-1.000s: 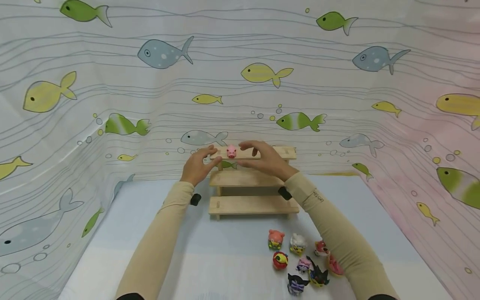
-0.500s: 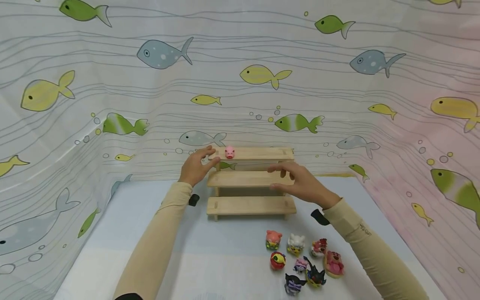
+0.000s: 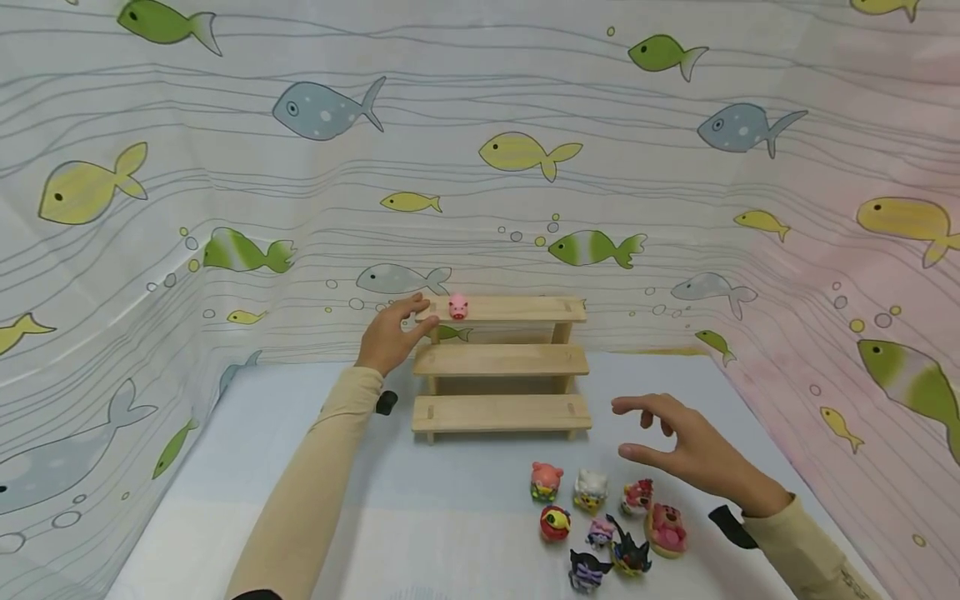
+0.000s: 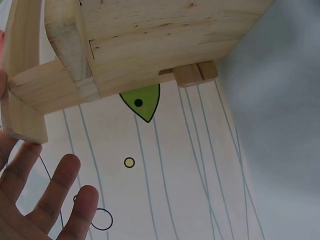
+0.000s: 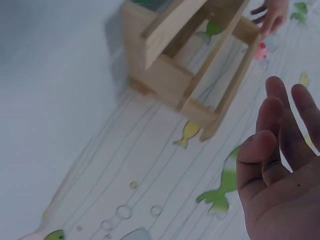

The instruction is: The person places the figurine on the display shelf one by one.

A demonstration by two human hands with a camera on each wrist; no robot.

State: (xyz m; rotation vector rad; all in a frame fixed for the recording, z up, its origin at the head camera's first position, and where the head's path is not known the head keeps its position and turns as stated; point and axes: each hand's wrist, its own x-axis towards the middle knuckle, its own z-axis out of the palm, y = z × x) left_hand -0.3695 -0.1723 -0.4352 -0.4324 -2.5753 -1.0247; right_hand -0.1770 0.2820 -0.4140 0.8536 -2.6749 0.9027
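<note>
1. The telling relation, as I judge it, is between the right grip (image 3: 693,454) and the toy figures (image 3: 600,531) on the counter (image 3: 465,500). With 12 o'clock pointing away from the person, the group lies toward 8 o'clock from that grip, which is nearer than the left.
2. The right grip is released: thumb and fingers stand parted, nothing between them.
3. Nearest it are the pink bear figure (image 3: 667,530), toward 7 o'clock, and the red-and-white figure (image 3: 637,497), toward 8. The bear's long axis runs roughly from 11 to 5 o'clock.
4. Farther off are the white figure (image 3: 591,490), between 8 and 9 o'clock, and the black-and-purple figure (image 3: 588,572), between 7 and 8.
5. The left grip (image 3: 388,337) is at the 9 o'clock end of the wooden shelf (image 3: 501,360), extended fingers (image 4: 57,187) by the top board (image 3: 517,309); I cannot tell whether it grasps the board.
6. The shelf's three boards run 9 to 3 o'clock. The top one bears the pig figure (image 3: 458,307), upright, just beside the left grip, toward 2 o'clock.
</note>
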